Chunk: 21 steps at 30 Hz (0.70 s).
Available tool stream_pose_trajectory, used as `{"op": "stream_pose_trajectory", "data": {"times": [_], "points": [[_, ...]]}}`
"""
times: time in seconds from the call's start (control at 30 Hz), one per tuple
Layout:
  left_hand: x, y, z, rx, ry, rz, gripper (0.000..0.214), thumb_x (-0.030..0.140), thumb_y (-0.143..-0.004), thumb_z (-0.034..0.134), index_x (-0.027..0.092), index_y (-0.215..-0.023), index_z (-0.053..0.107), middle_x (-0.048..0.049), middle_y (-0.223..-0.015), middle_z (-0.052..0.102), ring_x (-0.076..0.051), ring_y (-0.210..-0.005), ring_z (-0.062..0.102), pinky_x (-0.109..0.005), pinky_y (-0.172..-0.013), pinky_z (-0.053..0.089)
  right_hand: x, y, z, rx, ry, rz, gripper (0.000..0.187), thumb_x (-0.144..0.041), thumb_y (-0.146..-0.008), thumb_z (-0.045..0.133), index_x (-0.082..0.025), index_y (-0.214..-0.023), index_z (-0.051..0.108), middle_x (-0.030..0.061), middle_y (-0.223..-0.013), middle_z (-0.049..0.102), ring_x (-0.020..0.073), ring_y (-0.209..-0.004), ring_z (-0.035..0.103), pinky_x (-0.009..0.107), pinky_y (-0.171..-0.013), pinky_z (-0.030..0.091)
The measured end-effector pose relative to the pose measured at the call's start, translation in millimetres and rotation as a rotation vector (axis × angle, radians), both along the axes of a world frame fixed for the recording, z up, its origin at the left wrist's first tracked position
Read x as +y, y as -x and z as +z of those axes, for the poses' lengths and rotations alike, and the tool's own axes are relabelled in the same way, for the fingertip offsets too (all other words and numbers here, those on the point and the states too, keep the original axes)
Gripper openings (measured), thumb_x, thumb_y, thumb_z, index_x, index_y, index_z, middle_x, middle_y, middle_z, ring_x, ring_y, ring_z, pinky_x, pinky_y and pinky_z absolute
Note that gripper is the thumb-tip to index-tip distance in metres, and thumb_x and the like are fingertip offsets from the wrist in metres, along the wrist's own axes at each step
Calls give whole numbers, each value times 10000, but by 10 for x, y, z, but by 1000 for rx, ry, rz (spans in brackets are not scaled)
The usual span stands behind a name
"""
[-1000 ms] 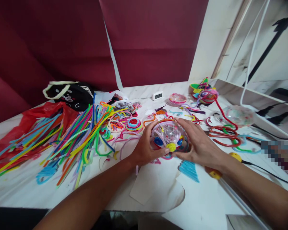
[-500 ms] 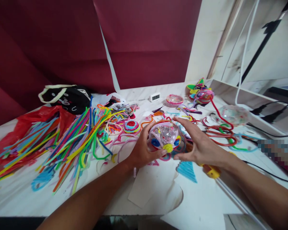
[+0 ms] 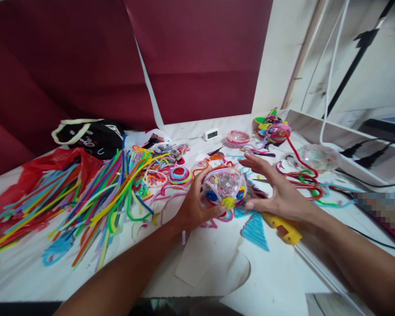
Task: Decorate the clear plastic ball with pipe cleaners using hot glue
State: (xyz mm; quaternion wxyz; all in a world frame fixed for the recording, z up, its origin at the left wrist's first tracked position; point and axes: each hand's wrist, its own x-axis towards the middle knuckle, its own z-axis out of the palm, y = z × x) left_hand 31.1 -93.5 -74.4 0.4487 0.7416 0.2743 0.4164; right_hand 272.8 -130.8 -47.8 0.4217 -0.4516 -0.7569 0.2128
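Nearest, front edge: white paper sheets (image 3: 213,259) lie on the worktop (image 3: 26,272).
Left hand (image 3: 192,204): curled around the glitter ball (image 3: 224,186), mid-worktop.
Right hand (image 3: 278,195): open, fingers spread, just beside the glitter ball, above a yellow glue gun (image 3: 285,228).
Left side: heaped pipe cleaners (image 3: 95,193).
Far edge: small clock (image 3: 211,134).

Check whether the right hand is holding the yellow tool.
No: the right hand is open beside the decorated ball, and the yellow tool lies loose below its wrist.
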Motion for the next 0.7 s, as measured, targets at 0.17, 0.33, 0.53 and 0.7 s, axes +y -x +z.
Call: {"op": "stream_pose_trajectory", "data": {"times": [0.17, 0.33, 0.53, 0.7], "points": [[1, -10, 16, -34, 34, 3, 881, 350, -718, 756, 206, -1428, 254, -139, -1515, 280, -320, -1399, 297, -436, -1125, 333, 50, -27, 43, 299, 1, -43, 603, -486, -794, 666, -315, -1331, 451, 74, -1286, 586, 268, -1220, 530, 482, -1030, 428], [21, 27, -9, -42, 66, 28, 755, 420, -815, 649, 233, -1435, 261, -113, -1531, 276, -302, -1428, 245, -445, -1149, 284, 71, -50, 55, 383, 29, -210, 394, -536, -870, 531, -303, -1185, 572, 69, -1109, 672, 271, -1083, 614, 468, -877, 530], [72, 79, -42, -68, 43, 93, 636, 454, -875, 554, 291, -1430, 288, -69, -1539, 285, -282, -1429, 248, -454, -1147, 275, 113, -79, 21, 459, 40, -294, 377, -542, -895, 483, -279, -1136, 607, 74, -1009, 685, 273, -1016, 646, 442, -807, 553], [70, 65, 16, -88, 33, 153, 588, 446, -892, 520, 290, -1417, 307, -78, -1520, 319, -275, -1395, 318, -460, -1121, 315, 124, -74, 42, 449, 30, -334, 354, -526, -879, 523, -269, -1099, 624, 64, -960, 689, 263, -970, 652, 438, -804, 544]]}}
